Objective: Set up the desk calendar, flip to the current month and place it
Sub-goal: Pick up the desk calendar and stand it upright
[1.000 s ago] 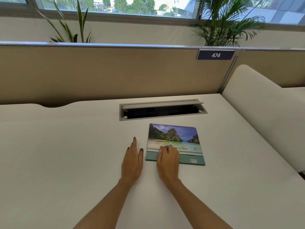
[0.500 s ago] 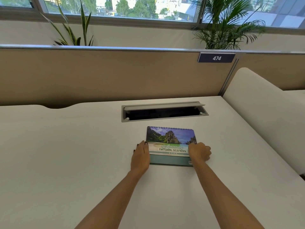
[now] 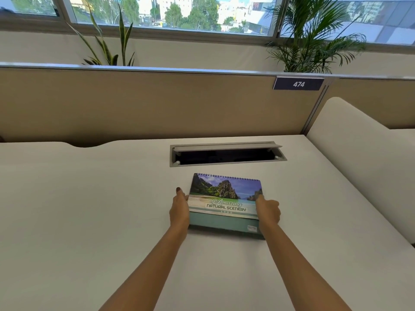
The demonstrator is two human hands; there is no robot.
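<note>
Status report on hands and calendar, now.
Left hand and right hand grip calendar by its sides. Cover showing, not yet stood up. Desk around it unobstructed.

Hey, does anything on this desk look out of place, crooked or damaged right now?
Nothing looks damaged or spilled. The calendar sits slightly askew to the desk edge, gripped at its sides by the left hand and right hand. The cable tray lid behind it stands open.
</note>
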